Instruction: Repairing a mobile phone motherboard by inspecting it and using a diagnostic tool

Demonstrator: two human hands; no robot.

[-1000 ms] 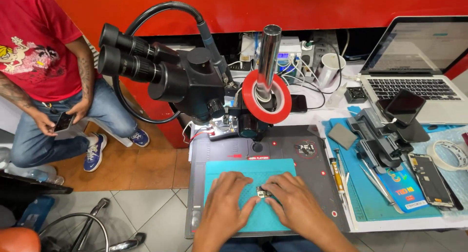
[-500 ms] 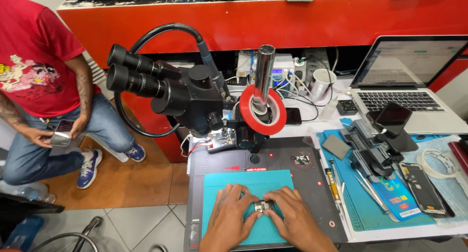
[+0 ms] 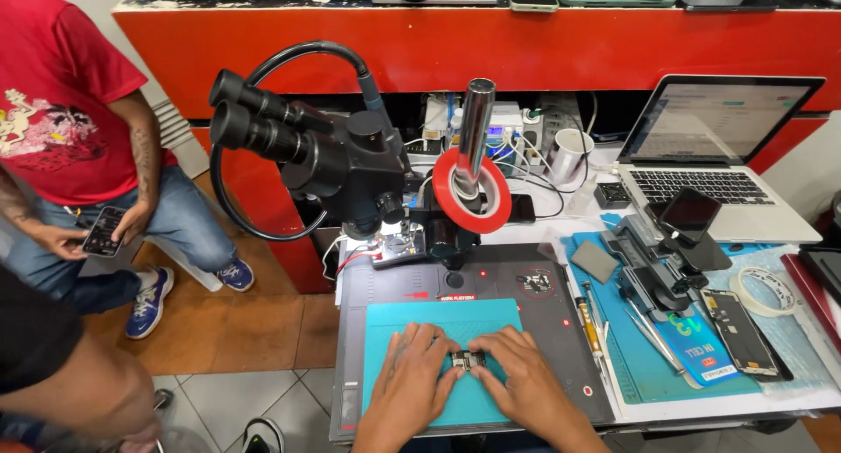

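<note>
Together at the near edge of the teal mat [image 3: 394, 326], left hand [image 3: 409, 385] and right hand [image 3: 526, 383] pinching a small circuit board [image 3: 468, 360] between fingertips, under the microscope [image 3: 337, 155].

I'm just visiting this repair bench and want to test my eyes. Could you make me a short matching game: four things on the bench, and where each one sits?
Things:
1. small component
2. red tape roll
3. laptop
4. white mug

Places:
A. open at the bench's far right
B. ringed around the microscope's metal post
C. between the fingertips of the left hand and right hand, on the teal mat
D. at the back, between the post and the laptop

Pairs: 1-C, 2-B, 3-A, 4-D
</note>
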